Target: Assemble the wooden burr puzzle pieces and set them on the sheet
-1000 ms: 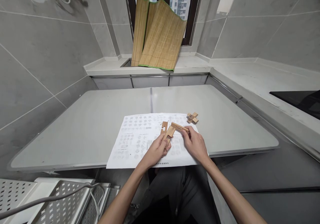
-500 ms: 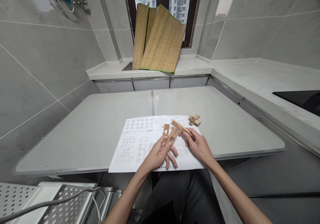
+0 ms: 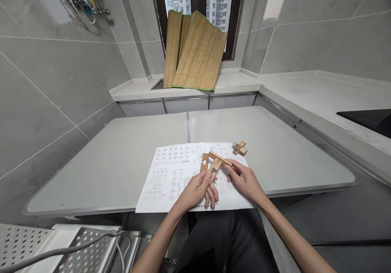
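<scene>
Nearest me, a perforated metal rack (image 3: 76,252) sits low on my left. Above my lap, my left hand (image 3: 197,189) pinches the lower end of a notched wooden piece (image 3: 214,166) between thumb and forefinger, other fingers loosely spread. My right hand (image 3: 244,180) is closed on a wooden bar (image 3: 220,159) that crosses the notched piece. Both are held just above the printed sheet (image 3: 171,175) on the bench (image 3: 122,159). A third flat piece (image 3: 204,162) lies beside them, an assembled wooden cross (image 3: 240,147) beyond. Farthest, bamboo mats (image 3: 194,53) lean against the window.
</scene>
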Demonstrator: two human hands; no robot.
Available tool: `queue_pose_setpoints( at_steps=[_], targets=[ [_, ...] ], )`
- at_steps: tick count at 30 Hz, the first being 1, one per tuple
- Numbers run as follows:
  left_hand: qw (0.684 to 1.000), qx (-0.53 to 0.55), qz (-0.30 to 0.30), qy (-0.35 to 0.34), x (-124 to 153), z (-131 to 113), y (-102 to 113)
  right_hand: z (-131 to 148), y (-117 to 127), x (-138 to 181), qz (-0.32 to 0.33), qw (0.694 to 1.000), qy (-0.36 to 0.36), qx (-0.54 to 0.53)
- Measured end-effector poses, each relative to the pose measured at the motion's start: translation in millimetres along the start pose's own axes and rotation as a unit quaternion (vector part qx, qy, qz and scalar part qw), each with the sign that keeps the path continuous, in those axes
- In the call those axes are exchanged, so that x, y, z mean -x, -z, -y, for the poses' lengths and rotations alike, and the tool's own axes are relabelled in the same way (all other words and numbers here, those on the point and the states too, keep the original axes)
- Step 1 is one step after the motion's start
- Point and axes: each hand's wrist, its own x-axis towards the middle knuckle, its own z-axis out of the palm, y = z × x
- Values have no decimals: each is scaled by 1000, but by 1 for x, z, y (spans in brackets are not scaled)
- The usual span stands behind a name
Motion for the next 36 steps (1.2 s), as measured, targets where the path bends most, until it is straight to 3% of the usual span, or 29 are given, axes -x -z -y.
queue_pose_setpoints(
  at_steps=[36],
  targets=[
    [1000,-10,-13,-2,-1,1,1,-2,2,2,14,1000,-4,12]
  ],
)
